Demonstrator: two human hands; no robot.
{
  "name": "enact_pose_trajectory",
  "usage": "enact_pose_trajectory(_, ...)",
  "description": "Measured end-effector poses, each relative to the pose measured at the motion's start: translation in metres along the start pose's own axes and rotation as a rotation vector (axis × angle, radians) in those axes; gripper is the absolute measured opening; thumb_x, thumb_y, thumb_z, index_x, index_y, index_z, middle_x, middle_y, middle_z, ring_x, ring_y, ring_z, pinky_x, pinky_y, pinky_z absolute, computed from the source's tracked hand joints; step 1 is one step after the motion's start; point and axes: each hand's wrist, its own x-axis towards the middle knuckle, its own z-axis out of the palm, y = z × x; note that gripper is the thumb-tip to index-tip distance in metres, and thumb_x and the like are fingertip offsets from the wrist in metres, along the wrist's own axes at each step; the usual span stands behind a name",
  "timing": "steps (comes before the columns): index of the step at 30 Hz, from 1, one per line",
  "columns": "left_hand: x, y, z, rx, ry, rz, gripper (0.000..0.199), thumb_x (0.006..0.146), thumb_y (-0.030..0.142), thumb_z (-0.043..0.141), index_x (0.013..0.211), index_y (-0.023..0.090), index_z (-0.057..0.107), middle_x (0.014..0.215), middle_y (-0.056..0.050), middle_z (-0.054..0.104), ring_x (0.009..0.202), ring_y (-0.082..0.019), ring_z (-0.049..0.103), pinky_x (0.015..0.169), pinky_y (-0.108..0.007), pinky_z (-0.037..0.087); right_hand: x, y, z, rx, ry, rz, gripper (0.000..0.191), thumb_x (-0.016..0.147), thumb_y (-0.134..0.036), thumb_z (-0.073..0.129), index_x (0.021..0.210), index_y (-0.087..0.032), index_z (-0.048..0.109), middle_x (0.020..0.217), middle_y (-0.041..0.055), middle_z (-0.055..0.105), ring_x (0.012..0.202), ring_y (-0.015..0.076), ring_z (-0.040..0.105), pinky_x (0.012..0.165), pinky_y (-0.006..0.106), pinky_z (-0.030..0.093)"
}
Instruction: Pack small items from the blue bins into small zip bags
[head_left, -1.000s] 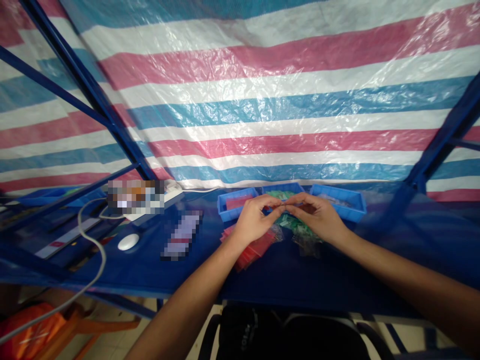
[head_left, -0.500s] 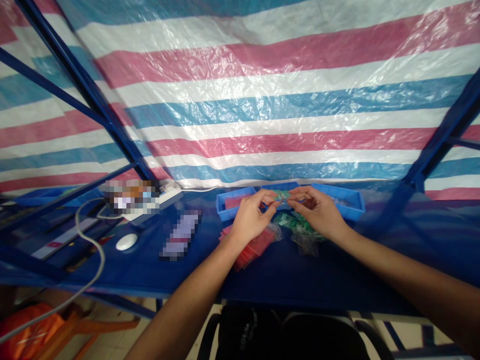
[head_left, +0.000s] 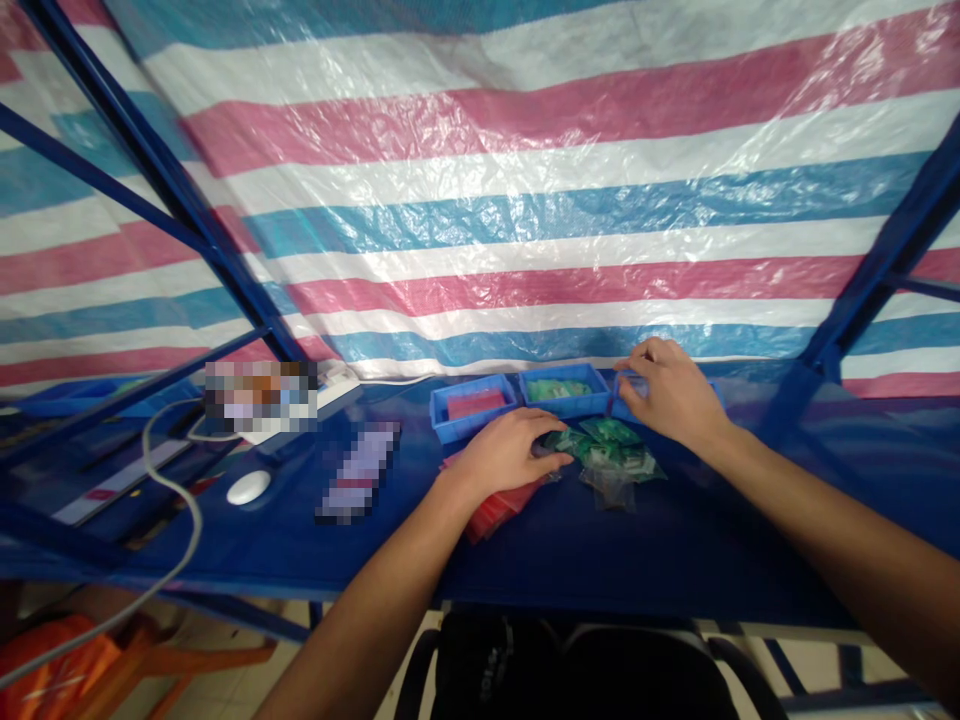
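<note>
My left hand (head_left: 514, 450) is over the red packets (head_left: 499, 512), its fingers apart at the left edge of the green packets (head_left: 611, 450). Nothing shows between its thumb and fingers. Above the right blue bin (head_left: 627, 408), my right hand (head_left: 664, 385) hangs with bent fingers spread from the thumb and nothing visible in it. It hides much of that bin. The middle blue bin (head_left: 565, 403) holds green pieces, and red packets lie in the left blue bin (head_left: 450, 429). Some clear bags (head_left: 613, 492) lie by the green pile.
On the blue table (head_left: 585, 570) to the left are a white mouse (head_left: 248, 488), a blurred-out long object (head_left: 360, 473) and a grey cable (head_left: 196, 520). Blue frame posts stand at both sides, with a striped sheet (head_left: 525, 230) behind.
My hands have come apart from the small green item they held together. The left moved down to the green packets, the right moved right over the right bin. The middle bin is uncovered.
</note>
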Motion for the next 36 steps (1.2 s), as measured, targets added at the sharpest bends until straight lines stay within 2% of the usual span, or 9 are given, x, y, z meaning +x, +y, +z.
enact_pose_trajectory(5, 0.001, -0.004, 0.004, -0.016, -0.046, -0.020, 0.031, 0.093, 0.037, 0.077, 0.120, 0.022, 0.081, 0.113, -0.010, 0.082, 0.107, -0.026, 0.078, 0.102, -0.035, 0.057, -0.001, -0.005, 0.000, 0.033, -0.041, 0.023, 0.030, 0.102, -0.039, 0.062, 0.115, -0.018, 0.077, 0.108, 0.0171, 0.067, 0.108, 0.0383, 0.062, 0.102, 0.056, 0.051)
enact_pose_trajectory(11, 0.002, 0.001, 0.004, 0.081, -0.059, -0.019, 0.022, 0.095, 0.026, 0.068, 0.111, 0.025, 0.083, 0.104, -0.007, 0.082, 0.092, -0.023, 0.077, 0.090, -0.032, 0.057, -0.004, -0.037, -0.004, 0.200, -0.057, -0.079, 0.025, 0.105, -0.036, 0.058, 0.117, -0.023, 0.075, 0.111, 0.0138, 0.070, 0.108, 0.0358, 0.064, 0.102, 0.055, 0.052)
enact_pose_trajectory(15, 0.003, 0.005, 0.000, 0.095, 0.029, -0.093, 0.018, 0.090, 0.017, 0.067, 0.099, 0.022, 0.082, 0.100, -0.006, 0.081, 0.092, -0.023, 0.076, 0.090, -0.033, 0.057, -0.009, -0.058, 0.001, 0.365, -0.081, -0.094, 0.020, 0.104, -0.036, 0.060, 0.115, -0.027, 0.075, 0.109, 0.0109, 0.073, 0.108, 0.0340, 0.066, 0.099, 0.053, 0.054)
enact_pose_trajectory(18, 0.003, 0.007, -0.002, 0.066, 0.079, -0.103, 0.020, 0.093, 0.019, 0.064, 0.105, 0.021, 0.080, 0.105, -0.007, 0.080, 0.099, -0.025, 0.075, 0.095, -0.036, 0.057, -0.011, -0.066, 0.003, 0.452, -0.135, -0.138, 0.022, 0.103, -0.038, 0.064, 0.119, -0.029, 0.074, 0.114, 0.0100, 0.074, 0.109, 0.0337, 0.067, 0.101, 0.054, 0.053)
enact_pose_trajectory(22, 0.003, 0.009, 0.003, -0.009, 0.002, 0.009, 0.027, 0.093, 0.030, 0.073, 0.118, 0.021, 0.078, 0.119, -0.010, 0.079, 0.114, -0.028, 0.074, 0.107, -0.039, 0.055, -0.011, -0.068, 0.003, 0.499, -0.141, -0.136, 0.023, 0.103, -0.039, 0.063, 0.122, -0.029, 0.073, 0.115, 0.0096, 0.075, 0.112, 0.0334, 0.068, 0.106, 0.056, 0.051)
enact_pose_trajectory(26, 0.003, 0.007, 0.010, -0.047, -0.020, -0.041, 0.020, 0.091, 0.025, 0.073, 0.110, 0.025, 0.081, 0.109, -0.006, 0.082, 0.102, -0.025, 0.078, 0.099, -0.034, 0.058, -0.011, -0.068, 0.003, 0.490, -0.128, -0.085, 0.022, 0.104, -0.042, 0.061, 0.119, -0.030, 0.073, 0.112, 0.0091, 0.076, 0.110, 0.0337, 0.069, 0.109, 0.058, 0.050)
enact_pose_trajectory(30, 0.003, 0.007, 0.011, -0.019, 0.006, -0.063, 0.023, 0.090, 0.019, 0.070, 0.107, 0.028, 0.082, 0.102, -0.004, 0.083, 0.094, -0.024, 0.079, 0.091, -0.031, 0.059, -0.011, -0.068, 0.004, 0.489, -0.131, -0.063, 0.021, 0.105, -0.043, 0.059, 0.115, -0.030, 0.072, 0.110, 0.0089, 0.077, 0.110, 0.0339, 0.070, 0.107, 0.056, 0.051)
enact_pose_trajectory(34, 0.003, 0.009, 0.009, 0.040, 0.023, -0.082, 0.025, 0.090, 0.014, 0.066, 0.104, 0.027, 0.082, 0.098, -0.003, 0.084, 0.090, -0.023, 0.079, 0.088, -0.031, 0.058, -0.011, -0.069, 0.004, 0.507, -0.119, -0.056, 0.019, 0.105, -0.040, 0.059, 0.112, -0.029, 0.073, 0.110, 0.0087, 0.077, 0.109, 0.0331, 0.070, 0.104, 0.055, 0.052)
enact_pose_trajectory(36, 0.003, 0.010, 0.007, 0.044, 0.073, -0.110, 0.025, 0.092, 0.014, 0.064, 0.106, 0.025, 0.081, 0.103, -0.003, 0.084, 0.092, -0.023, 0.079, 0.090, -0.032, 0.058, -0.011, -0.068, 0.003, 0.520, -0.114, -0.049, 0.020, 0.105, -0.040, 0.059, 0.114, -0.029, 0.073, 0.110, 0.0091, 0.077, 0.109, 0.0334, 0.070, 0.104, 0.056, 0.052)
